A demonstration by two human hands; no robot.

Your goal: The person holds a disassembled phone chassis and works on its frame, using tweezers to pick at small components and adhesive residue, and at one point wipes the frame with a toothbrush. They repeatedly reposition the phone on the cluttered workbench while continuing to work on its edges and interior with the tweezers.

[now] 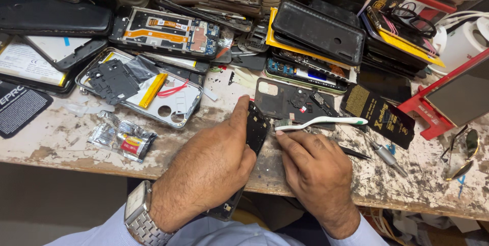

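Left hand [211, 169]: I've got it wrapped around a dark phone frame [254, 131], thumb stretched up along its left edge, tilting it on edge at the bottom centre of the frame.
Right hand [316, 174]: curled low on the surface [61, 146], forefinger pressing against the frame's right side; it grips nothing that I can see.
Toothbrush [321, 121]: white with a green tip, lying just above my right knuckles, bristles pointing at the frame.
Step in hand: by my reckoning I'm steadying and inspecting the frame, with brushing close by.
Next move calls for: a firm left grip and a free right hand, since the brush sits within easy reach; the frame is thin, so gentle pressure.
Back cover [285, 100]: dark, flat, with camera cut-outs, right above the brush.
Black packet [379, 116]: square with a gold patch, centre right, tilted.
Clear pouch [122, 139]: crinkled plastic with a red and yellow label, lower left.
Black mat [20, 108]: white lettering, far left edge.
Red stand [438, 111]: holds a dark screen, right edge.
Screwdriver [387, 157]: silver, lower right, beside sunglasses [461, 157].
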